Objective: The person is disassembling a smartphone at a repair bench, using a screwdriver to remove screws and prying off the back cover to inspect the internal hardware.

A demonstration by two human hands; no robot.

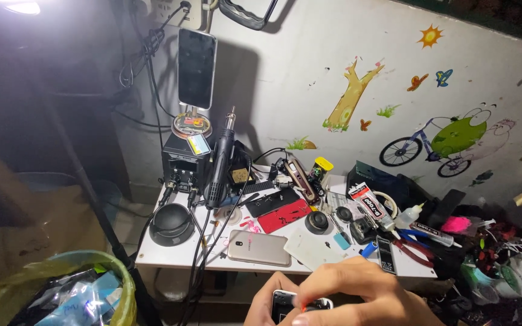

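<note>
While the white table (170,250) stood crowded with repair gear, a small dark phone with a white rim (285,300) was held below its front edge, at the bottom of the view. The phone was gripped from the left by the left hand (270,299), its fingers curled round the rim. It was covered from above by the right hand (364,290), whose fingers were bent and pressed together over the top end of the phone; a thin orange-red sliver (302,308) could be seen at the fingertips, though whether it was pinched could not be told.

On the table, nearest its front edge, a gold phone (259,247) was laid back upward, with a white sheet (315,247) just to its right. Behind these, toward the middle of the table, a red back cover (283,215) and a black panel (271,201) were laid touching each other. At the table's left rear, a black soldering station (182,163) was set, with a hot-air handle (222,163) propped upright beside it and a phone on a stand (196,68) raised above it. A round black dish (171,223) was placed at the table's left front. Toward the table's right end, red-handled pliers (412,247) and tubes of glue (370,205) were scattered. Left of the table and lower, a bin lined with a yellow-green bag (55,290) was seen.
</note>
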